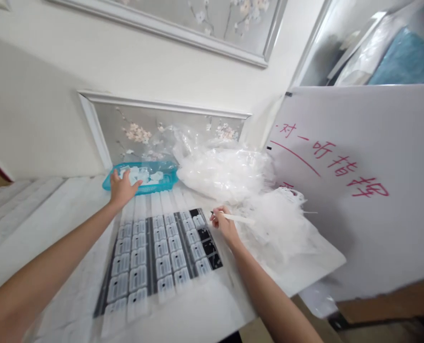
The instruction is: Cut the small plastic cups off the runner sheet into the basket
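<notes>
The basket (158,187) is turquoise, the pen-like tool (237,217) white, the wall panel (137,133) blossom-patterned.

The head camera looks forward and down across a table (312,264)

Cream wall (40,100); two grey blossom-patterned panels in silvery-white frames, upper (217,24) and lower (117,131); large white board (369,147), red handwritten characters; blue sheet-like item (408,59), above board

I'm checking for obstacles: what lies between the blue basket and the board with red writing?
In the head view, a clear plastic bag and a white heap lie between the blue basket and the board.
</notes>
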`<control>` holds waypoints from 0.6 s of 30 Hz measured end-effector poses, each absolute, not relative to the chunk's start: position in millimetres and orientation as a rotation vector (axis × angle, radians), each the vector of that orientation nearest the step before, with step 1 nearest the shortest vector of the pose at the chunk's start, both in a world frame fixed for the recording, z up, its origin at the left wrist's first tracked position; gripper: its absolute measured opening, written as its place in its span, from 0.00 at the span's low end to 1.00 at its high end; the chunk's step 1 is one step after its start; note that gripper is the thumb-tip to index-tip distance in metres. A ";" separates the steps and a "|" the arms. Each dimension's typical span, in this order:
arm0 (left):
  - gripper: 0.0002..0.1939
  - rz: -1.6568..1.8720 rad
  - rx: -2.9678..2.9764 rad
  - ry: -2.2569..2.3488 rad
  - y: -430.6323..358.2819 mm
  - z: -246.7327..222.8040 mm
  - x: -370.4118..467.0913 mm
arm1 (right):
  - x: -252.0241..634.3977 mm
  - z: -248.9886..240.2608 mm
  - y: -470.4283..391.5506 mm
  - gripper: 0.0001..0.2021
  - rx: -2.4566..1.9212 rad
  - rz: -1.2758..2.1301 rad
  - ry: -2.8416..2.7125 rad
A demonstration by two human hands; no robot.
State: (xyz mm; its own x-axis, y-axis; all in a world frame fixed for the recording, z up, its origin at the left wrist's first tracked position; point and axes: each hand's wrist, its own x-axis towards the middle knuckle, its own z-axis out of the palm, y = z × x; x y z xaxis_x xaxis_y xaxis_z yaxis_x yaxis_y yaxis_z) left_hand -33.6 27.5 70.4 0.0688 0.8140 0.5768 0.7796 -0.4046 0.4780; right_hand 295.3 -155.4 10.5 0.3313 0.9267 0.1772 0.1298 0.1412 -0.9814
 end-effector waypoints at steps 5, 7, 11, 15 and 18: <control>0.20 1.351 2.618 1.095 -29.8 41.5 61.7 | 304.0 -6.5 -153.8 0.07 -1.380 0.806 -1.079; 0.16 0.960 2.758 0.719 -51.4 33.3 91.7 | 303.1 -6.6 -153.5 0.07 -1.389 0.832 -1.118; 0.14 0.620 2.744 0.462 -73.0 15.0 120.6 | 301.0 -5.4 -158.2 0.07 -1.386 0.900 -1.197; 0.13 0.573 2.731 0.450 -73.8 -1.1 123.3 | 300.5 -6.3 -159.6 0.06 -1.391 0.939 -1.212; 0.14 0.522 2.761 0.468 -72.7 -5.1 121.8 | 300.8 -8.9 -157.4 0.05 -1.392 0.955 -1.199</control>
State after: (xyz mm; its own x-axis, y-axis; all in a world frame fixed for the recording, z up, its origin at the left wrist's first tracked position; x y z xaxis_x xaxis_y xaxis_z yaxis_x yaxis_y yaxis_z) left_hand 121.8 -72.7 -5.1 0.8814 0.3648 0.3001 0.2590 -0.9045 0.3388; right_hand 300.8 -157.4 -8.9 0.1891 0.9807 0.0495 0.1712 0.0167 -0.9851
